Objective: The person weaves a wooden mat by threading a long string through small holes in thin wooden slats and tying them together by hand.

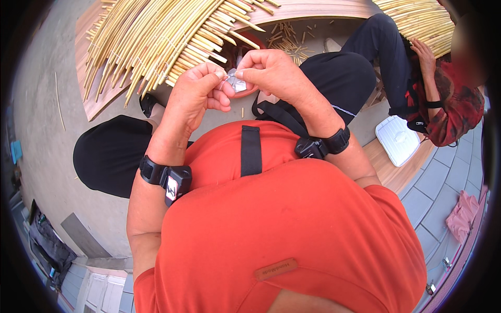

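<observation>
My left hand [203,88] and my right hand [271,73] meet in front of me, thumb and fingertips of each pinched on a small, thin, pale item [229,75], perhaps thread; it is too small to make out. Just behind my fingertips is a red bowl [245,93] holding white, crumpled pieces [237,84]. Beyond my left hand, a mat of bundled pale sticks [146,47], laced with thin cord, lies on a wooden board [91,101].
A co-worker [441,115] sits at the right beside another stick mat [415,23]. A white lidded container [395,138] rests on wooden planks [402,175]. Short stick offcuts [289,41] lie on the floor under the board. A pink cloth [462,214] is at the lower right.
</observation>
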Available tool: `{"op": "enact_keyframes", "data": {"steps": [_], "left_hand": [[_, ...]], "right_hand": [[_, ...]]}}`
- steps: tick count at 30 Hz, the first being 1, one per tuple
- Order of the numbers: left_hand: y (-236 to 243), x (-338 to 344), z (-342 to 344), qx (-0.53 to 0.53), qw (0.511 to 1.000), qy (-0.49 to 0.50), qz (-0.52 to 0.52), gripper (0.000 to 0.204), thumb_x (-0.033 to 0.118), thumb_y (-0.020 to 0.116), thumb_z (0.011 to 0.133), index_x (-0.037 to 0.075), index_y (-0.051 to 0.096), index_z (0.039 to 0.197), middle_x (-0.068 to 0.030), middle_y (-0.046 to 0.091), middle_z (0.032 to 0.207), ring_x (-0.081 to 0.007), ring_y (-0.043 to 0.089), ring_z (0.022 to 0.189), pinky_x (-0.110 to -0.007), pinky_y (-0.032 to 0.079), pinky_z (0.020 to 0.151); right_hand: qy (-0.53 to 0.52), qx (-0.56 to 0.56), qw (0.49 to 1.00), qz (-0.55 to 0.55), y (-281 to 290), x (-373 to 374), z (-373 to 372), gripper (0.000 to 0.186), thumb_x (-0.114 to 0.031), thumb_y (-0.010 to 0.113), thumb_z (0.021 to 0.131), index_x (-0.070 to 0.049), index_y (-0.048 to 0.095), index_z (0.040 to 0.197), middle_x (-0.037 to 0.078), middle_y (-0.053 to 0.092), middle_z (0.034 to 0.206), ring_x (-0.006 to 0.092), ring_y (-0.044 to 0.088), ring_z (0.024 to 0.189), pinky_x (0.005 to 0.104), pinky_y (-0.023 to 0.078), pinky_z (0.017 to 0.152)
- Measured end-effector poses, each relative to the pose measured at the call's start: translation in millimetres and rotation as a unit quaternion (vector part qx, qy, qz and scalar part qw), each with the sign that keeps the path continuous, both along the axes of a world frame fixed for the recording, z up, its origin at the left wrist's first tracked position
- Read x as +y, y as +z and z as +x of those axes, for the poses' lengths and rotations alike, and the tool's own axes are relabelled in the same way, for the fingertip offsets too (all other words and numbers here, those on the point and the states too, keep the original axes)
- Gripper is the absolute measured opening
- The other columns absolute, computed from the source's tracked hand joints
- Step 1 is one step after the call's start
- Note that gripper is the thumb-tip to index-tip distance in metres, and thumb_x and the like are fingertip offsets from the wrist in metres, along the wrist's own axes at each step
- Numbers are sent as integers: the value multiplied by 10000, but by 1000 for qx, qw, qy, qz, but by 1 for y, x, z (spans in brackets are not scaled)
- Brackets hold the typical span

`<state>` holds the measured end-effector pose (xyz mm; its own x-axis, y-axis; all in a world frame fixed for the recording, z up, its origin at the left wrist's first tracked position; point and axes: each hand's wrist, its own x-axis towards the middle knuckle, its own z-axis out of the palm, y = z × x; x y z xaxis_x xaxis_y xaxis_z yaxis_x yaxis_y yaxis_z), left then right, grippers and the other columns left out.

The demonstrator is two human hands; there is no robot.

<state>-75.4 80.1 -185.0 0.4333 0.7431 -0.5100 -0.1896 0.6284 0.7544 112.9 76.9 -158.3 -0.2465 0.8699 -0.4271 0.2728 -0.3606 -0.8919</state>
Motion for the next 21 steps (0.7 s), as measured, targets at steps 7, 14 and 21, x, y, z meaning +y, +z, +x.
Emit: {"op": "enact_keyframes", "data": {"steps": [7,14,21], "left_hand": [[1,-1,0,6,1000,-3,-7,117,142,529,914,42,562,861,-80,630,696,-99,585,501,-236,531,478],[-2,-1,1,27,999,-41,-4,127,152,535,916,38,561,864,-83,633,704,-105,595,520,-235,529,496],[-4,0,-3,40,995,-86,-2,129,165,525,920,46,573,905,-73,633,725,-98,596,547,-231,528,495]], "right_hand": [[-28,33,999,1,-8,-1,5,111,-140,617,828,-34,611,795,-1,567,598,14,400,430,173,286,379],[-25,28,999,25,-11,-1,7,110,-136,609,826,-35,604,782,-3,555,587,18,399,425,179,286,379],[-29,28,999,32,-12,-1,7,106,-132,603,822,-37,604,774,-8,555,585,19,398,425,184,287,382]]}}
